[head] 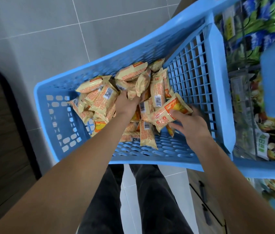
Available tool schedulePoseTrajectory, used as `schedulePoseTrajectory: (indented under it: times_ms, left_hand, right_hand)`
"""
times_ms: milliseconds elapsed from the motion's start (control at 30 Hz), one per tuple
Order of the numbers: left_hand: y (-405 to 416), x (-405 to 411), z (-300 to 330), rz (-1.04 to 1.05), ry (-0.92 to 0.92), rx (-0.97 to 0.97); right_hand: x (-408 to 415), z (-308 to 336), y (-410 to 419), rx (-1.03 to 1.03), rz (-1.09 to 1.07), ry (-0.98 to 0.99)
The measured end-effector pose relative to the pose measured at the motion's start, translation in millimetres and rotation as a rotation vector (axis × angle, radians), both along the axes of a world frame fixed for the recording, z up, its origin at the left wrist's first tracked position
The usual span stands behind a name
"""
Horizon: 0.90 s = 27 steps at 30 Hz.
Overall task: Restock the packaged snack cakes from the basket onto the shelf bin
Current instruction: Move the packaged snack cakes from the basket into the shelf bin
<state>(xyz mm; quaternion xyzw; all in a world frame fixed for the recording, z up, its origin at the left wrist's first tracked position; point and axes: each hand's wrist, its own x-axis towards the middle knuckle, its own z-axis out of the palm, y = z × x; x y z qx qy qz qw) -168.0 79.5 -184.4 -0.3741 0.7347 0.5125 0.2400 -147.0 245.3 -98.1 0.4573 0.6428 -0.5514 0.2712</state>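
Grey floor tiles [37, 39] lie under a blue perforated basket [55, 119] holding a heap of cream-and-orange snack cake packets [103, 97]. Left hand [126, 103] reaches into the heap, its fingers buried among packets; whether its grip has closed on 1 cannot be told. Right hand [192, 125] pinches 1 snack cake packet [169, 112] between thumb and fingers, lifted just above the heap. Shelf bins of green-and-blue snack bags [251, 29] stand at far right.
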Motion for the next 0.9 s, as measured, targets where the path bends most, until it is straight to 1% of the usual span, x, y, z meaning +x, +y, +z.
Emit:
schedulePoseTrajectory:
  times_ms: [67,133,200,233,300,367,467,533,600,633,667,700,733,800,833,867,900]
  left_hand:
    - [-9,17,20,0.124,0.019,0.035]
    - [-19,35,42,0.235,0.002,0.111]
    - [-26,50,61,0.251,-0.018,0.203]
    - [-26,55,68,0.263,-0.016,0.308]
    - [-20,57,83,0.350,-0.045,0.563]
    - [-13,50,91,0.409,-0.117,0.709]
    - [-9,40,95,0.368,-0.185,0.825]
    - [-11,35,93,0.272,-0.194,0.862]
    - [-11,32,89,0.123,-0.202,0.779]
    - [-11,30,86,0.069,-0.194,0.664]
    - [-12,27,80,0.025,-0.160,0.496]
    - [-15,25,74,-0.030,-0.073,0.294]
    - [-19,22,67,-0.121,0.056,0.074]
    - [-31,14,48,-0.438,0.319,-0.331]
    - [-37,9,36,-0.625,0.404,-0.470]
    - [-41,4,25,-0.814,0.436,-0.574]
    - [-44,1,14,-0.974,0.422,-0.652]
  right_hand:
    - [3,2,-1,-0.127,-0.105,-0.015]
    - [3,6,-4,-0.223,-0.151,-0.012]
    - [3,10,-10,-0.326,-0.163,-0.019]
    - [3,12,-13,-0.382,-0.158,-0.021]
    - [3,17,-20,-0.494,-0.160,-0.010]
    - [2,20,-23,-0.585,-0.209,0.030]
    - [-1,22,-21,-0.622,-0.275,0.089]
    - [-2,20,-20,-0.605,-0.263,0.094]
    - [-4,18,-19,-0.562,-0.264,0.063]
    - [-4,17,-19,-0.537,-0.268,0.046]
    - [-4,15,-19,-0.510,-0.268,0.034]
    - [-4,14,-18,-0.481,-0.263,0.028]
    - [-3,12,-17,-0.455,-0.259,0.027]
    - [-1,7,-15,-0.413,-0.256,0.032]
    - [0,6,-14,-0.397,-0.253,0.032]
    - [1,4,-13,-0.381,-0.247,0.029]
    - [2,2,-11,-0.365,-0.238,0.024]
